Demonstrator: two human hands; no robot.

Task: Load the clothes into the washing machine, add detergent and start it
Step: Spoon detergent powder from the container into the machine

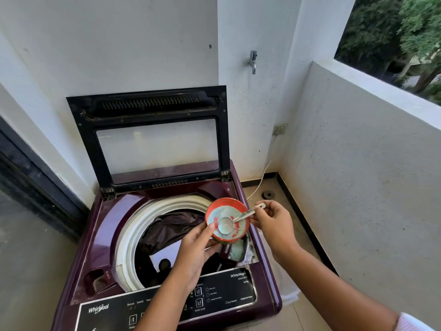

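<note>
Right grip (274, 223) pinches one spoon (226, 226); left grip (193, 249) holds one bowl (229, 203).

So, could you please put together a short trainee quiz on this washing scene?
1. True or false: the lid of the machine is shut.
2. Which hand holds the bowl? A) left B) right C) neither
3. Fill in: the right hand pinches the handle of the ___, whose scoop lies in the powder.

Key
1. False: it stands open.
2. A: the left hand.
3. Spoon.
</note>
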